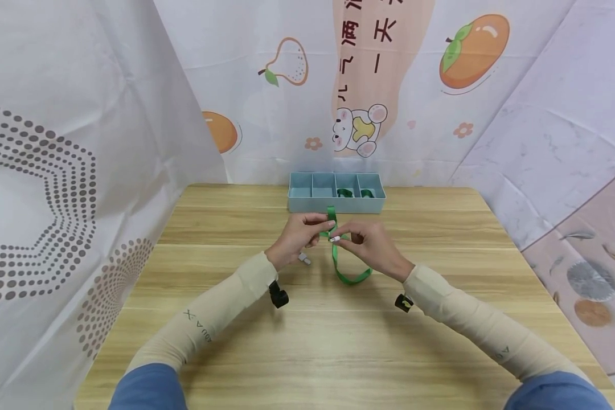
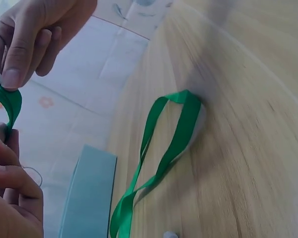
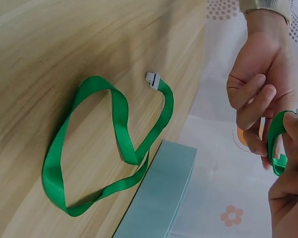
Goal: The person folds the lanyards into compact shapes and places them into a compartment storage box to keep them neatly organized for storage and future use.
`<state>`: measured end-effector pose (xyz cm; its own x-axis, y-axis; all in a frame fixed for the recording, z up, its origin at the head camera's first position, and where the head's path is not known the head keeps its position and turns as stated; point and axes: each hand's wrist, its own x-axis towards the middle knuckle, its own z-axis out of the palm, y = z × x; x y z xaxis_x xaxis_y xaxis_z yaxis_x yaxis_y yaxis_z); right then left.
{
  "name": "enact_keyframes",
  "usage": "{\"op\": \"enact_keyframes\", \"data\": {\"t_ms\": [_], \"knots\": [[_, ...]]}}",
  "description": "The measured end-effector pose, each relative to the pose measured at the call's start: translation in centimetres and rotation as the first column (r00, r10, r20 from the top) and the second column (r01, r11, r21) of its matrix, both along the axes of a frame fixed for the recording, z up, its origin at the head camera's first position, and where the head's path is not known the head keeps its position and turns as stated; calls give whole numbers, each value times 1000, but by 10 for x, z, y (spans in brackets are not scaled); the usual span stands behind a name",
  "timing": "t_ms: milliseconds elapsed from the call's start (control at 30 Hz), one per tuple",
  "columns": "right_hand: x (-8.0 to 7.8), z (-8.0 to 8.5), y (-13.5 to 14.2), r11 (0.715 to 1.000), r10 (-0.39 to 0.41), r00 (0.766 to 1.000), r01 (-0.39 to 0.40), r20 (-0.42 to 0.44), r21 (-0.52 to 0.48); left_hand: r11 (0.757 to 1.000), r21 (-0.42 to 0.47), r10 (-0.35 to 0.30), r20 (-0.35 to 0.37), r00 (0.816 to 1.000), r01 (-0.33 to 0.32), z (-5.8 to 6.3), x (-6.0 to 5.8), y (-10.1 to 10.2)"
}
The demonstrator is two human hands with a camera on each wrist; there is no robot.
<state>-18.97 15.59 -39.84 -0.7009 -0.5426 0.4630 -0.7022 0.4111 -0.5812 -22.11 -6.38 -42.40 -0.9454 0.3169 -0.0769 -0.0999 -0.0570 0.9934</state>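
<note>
A green lanyard [image 1: 353, 280] hangs in a loop between the two hands and trails onto the table. The left hand [image 1: 298, 234] pinches the band between thumb and fingers, with a short fold of green ribbon [image 2: 12, 106] bridging to the other hand. Thumb and forefinger of the right hand [image 1: 371, 244] hold the band beside a small white end piece [image 1: 335, 239]. Another white clip [image 3: 153, 80], fixed to the lanyard's other end, lies on the wood near the left hand. Fingers partly hide the folded section.
Behind the hands stands a light blue box [image 1: 312, 205] with several compartments. Its two right compartments hold coiled green bands [image 1: 345, 193]. The wooden table [image 1: 328, 353] reaches back to a printed curtain [image 1: 287, 131]. Black wrist cameras [image 1: 278, 296] hang below the sleeves.
</note>
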Motion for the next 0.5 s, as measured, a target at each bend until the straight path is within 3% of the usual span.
{"op": "enact_keyframes", "data": {"t_ms": [167,300,500], "knots": [[1,-1,1,1000,10,1000,-10,4,-11,1000,-2,19,-41,999,-19,0,2,0],[2,2,1,999,14,998,-12,61,-29,1000,8,25,-63,998,-25,0,3,0],[-1,9,4,992,-37,993,50,108,-115,1000,-10,11,-111,994,-12,-1,5,-1]]}}
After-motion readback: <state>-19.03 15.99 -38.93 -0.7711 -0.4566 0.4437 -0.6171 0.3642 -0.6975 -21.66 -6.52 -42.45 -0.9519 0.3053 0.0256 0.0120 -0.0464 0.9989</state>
